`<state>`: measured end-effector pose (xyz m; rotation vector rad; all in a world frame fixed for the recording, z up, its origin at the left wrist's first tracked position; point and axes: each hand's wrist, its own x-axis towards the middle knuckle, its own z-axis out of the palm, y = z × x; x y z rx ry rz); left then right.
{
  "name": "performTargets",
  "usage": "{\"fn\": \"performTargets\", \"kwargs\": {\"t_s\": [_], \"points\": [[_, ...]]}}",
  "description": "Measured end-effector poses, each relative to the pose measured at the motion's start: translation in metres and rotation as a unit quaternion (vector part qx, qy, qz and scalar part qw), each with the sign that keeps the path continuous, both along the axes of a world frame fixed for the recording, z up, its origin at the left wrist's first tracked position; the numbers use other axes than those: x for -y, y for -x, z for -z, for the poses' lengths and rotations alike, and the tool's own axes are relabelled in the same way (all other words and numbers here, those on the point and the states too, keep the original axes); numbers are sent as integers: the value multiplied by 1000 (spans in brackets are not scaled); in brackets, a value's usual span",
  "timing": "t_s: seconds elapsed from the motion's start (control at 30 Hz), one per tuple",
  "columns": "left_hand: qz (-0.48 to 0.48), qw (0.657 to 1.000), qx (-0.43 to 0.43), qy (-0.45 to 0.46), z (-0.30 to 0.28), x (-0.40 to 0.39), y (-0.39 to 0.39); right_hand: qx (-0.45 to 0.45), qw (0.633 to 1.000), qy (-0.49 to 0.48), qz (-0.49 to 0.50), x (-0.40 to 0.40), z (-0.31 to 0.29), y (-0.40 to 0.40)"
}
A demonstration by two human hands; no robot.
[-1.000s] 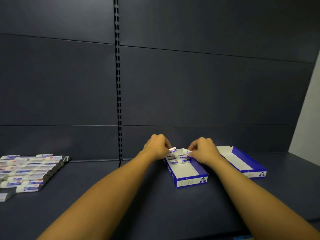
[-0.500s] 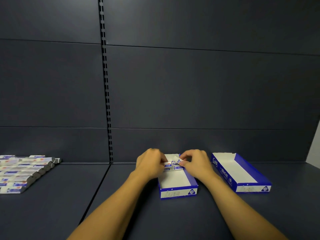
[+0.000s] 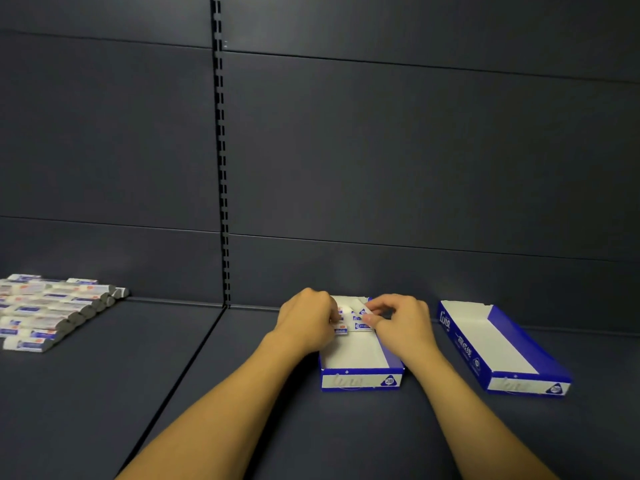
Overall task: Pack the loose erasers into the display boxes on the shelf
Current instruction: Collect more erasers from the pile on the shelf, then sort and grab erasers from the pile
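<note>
My left hand [image 3: 306,318] is curled over the back left part of a blue and white display box [image 3: 360,374], its fingertips pinching a small white eraser with a blue and red label [image 3: 341,329] at the box's inner left side. My right hand [image 3: 401,320] is curled at the back right of the same box, thumb and fingers touching the small erasers packed there [image 3: 360,320]; I cannot tell whether it actually grips one. Those erasers sit in a cluster at the far end of the box, while the near part of its white floor is bare. The box stands on a dark shelf [image 3: 311,427], its short printed front facing me. To the right, apart from it and angled, lies a second display box [image 3: 498,344] of the same kind, showing only its white floor. Far to the left on the shelf, well apart from both boxes, loose erasers [image 3: 45,310] lie in close rows. A slotted upright [image 3: 221,168] runs down the dark back wall.
</note>
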<state>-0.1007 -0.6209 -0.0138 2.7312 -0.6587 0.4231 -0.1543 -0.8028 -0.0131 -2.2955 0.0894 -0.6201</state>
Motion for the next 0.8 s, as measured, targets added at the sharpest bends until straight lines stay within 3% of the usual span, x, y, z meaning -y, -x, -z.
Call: {"fn": "performTargets", "kwargs": {"t_s": [0.17,0.4,0.8], "points": [[-7,1000,26,-11,2,0,0,-34,998,46,-3,2,-5,-2],[-10,1000,-3,-4,3,4,-1,-86,979,181,-26,2,-13,-12],[-26,999,12,-25,5,4,-2,-117,971,205,-43,3,-8,-16]]}}
